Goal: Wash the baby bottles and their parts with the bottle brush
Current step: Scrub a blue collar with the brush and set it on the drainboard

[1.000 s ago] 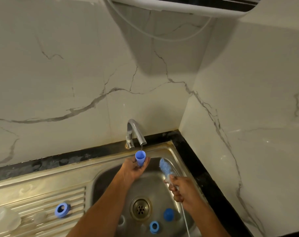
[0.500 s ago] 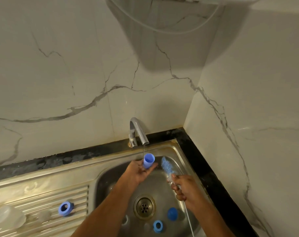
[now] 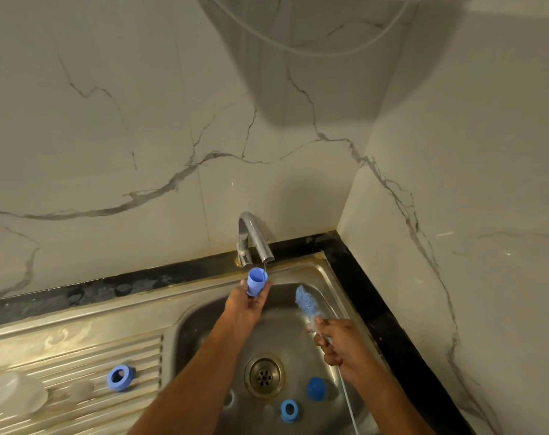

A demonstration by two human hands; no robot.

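Left hand holds a small blue cap upright, fingers wrapped round its lower part, open mouth up, right under the tap spout. Thin stream of water runs from the spout onto the cap's rim. Right hand grips the bottle brush by its wire handle, fingers curled round it; blue bristle head points up and away, over the basin, just right of the cap and not touching it. Handle wire trails down past the wrist.

In the sink basin: drain in the middle, blue dome-shaped cap to its right, blue ring near the front. On the ribbed drainboard left of the basin: another blue ring, a clear teat, a clear rounded plastic piece at the far left. Marble-look wall behind.
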